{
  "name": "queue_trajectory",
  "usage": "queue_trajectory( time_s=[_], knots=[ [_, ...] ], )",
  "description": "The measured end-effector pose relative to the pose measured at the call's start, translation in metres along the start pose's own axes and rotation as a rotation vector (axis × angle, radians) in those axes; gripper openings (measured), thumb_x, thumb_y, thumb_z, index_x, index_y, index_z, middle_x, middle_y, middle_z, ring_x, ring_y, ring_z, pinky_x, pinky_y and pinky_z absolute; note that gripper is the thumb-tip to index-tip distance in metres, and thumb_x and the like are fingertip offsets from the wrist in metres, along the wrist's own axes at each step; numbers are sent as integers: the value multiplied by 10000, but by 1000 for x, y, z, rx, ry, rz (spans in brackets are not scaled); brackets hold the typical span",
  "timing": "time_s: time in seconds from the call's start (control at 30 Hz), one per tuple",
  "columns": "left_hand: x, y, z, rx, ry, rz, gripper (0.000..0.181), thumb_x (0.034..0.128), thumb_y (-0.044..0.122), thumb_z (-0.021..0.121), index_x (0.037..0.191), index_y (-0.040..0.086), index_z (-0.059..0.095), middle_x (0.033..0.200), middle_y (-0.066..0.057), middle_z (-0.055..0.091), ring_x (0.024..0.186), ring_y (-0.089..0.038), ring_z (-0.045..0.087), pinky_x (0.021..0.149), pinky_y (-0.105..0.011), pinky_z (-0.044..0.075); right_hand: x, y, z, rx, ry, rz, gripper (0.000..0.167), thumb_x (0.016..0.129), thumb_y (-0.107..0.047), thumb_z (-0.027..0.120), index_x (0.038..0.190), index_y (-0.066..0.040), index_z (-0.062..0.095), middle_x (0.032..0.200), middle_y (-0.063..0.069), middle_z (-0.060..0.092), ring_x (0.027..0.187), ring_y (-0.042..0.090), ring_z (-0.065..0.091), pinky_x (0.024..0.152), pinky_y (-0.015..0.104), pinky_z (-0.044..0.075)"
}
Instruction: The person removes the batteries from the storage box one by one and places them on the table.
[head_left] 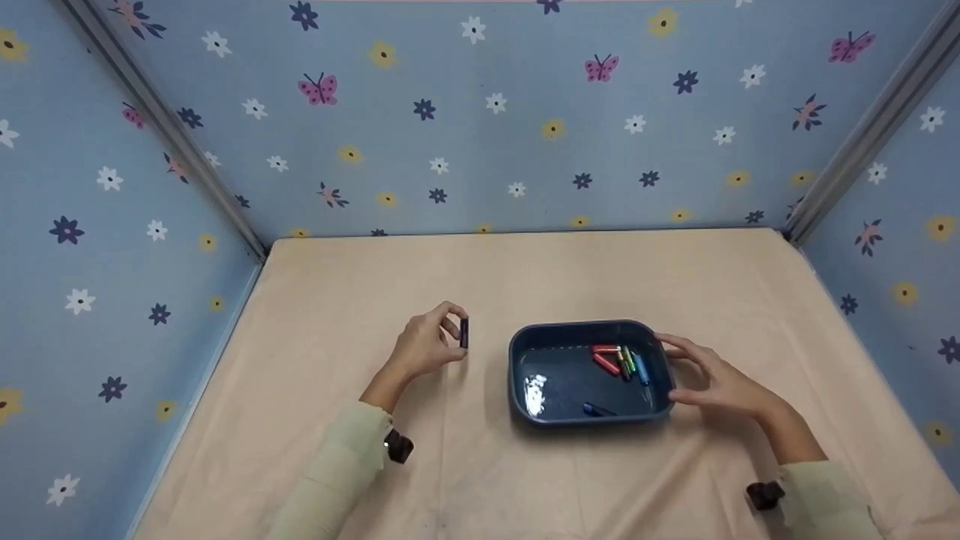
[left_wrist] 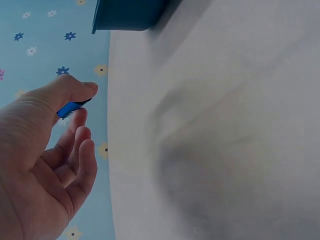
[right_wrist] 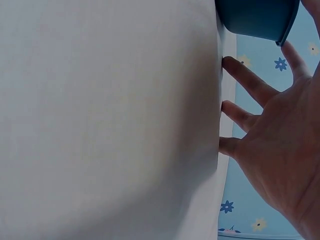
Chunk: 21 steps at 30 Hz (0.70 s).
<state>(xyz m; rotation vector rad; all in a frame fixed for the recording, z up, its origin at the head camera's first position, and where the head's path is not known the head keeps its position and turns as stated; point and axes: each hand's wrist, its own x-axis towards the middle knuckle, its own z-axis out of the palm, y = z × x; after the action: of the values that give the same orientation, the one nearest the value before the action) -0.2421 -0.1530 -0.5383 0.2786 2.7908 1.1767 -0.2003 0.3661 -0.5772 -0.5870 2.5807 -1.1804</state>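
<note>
Above the cloth, left of the container, my left hand (head_left: 426, 343) pinches a small battery (head_left: 464, 333) upright between thumb and fingertips. It looks dark from the head, but the left wrist view shows the battery (left_wrist: 71, 108) as blue. My right hand (head_left: 724, 381) is at the right end of a dark blue rectangular bin (head_left: 517, 375), fingers spread and touching its rim and side. Inside lie several batteries: red ones (head_left: 606, 365), green ones (head_left: 628, 361) and a blue one (head_left: 641, 370) toward the right, and a dark blue one (head_left: 598, 409) near the front wall.
A beige cloth (head_left: 360, 285) with some creases covers the table. Blue walls (head_left: 480, 135) patterned with flowers and butterflies stand at the back and both sides, with grey metal posts (head_left: 172, 142) at the corners.
</note>
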Motion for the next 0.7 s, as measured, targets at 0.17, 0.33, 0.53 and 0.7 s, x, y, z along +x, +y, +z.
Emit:
queue_trajectory(
  time_s=[0.17, 0.33, 0.53, 0.7],
  knots=[
    [0, -11, 8, 7, -6, 1, 516, 872, 55, 901, 1339, 167, 713, 1027, -49, 801, 804, -120, 637, 719, -283, 440, -1, 0, 1, -8, 11, -19, 924, 967, -261, 876, 1753, -299, 392, 1754, 177, 487, 1557, 424, 508, 1201, 930, 227],
    [5, -33, 18, -37, -17, 46, 496, 843, 55, 889, 1296, 168, 721, 972, -23, 781, 805, -134, 685, 730, -301, 477, -1, -1, 0, -22, 23, -26, 926, 956, -268, 882, 1748, -305, 402, 1732, 158, 524, 1519, 158, 491, 1203, 912, 252],
    [9, -59, 32, -22, -45, 45, 504, 822, 53, 886, 1283, 178, 722, 960, 13, 753, 830, -146, 696, 754, -349, 518, 0, 1, 0, 2, 17, -58, 931, 957, -230, 878, 1753, -287, 397, 1763, 146, 488, 1530, 196, 532, 1204, 927, 225],
    [1, -45, 30, 0, -70, -41, 490, 837, 62, 877, 1301, 133, 738, 994, -19, 766, 904, -178, 694, 858, -380, 535, -1, 4, 1, 22, 18, -68, 920, 963, -210, 876, 1749, -279, 403, 1777, 137, 469, 1461, -83, 476, 1206, 933, 215]
  ],
)
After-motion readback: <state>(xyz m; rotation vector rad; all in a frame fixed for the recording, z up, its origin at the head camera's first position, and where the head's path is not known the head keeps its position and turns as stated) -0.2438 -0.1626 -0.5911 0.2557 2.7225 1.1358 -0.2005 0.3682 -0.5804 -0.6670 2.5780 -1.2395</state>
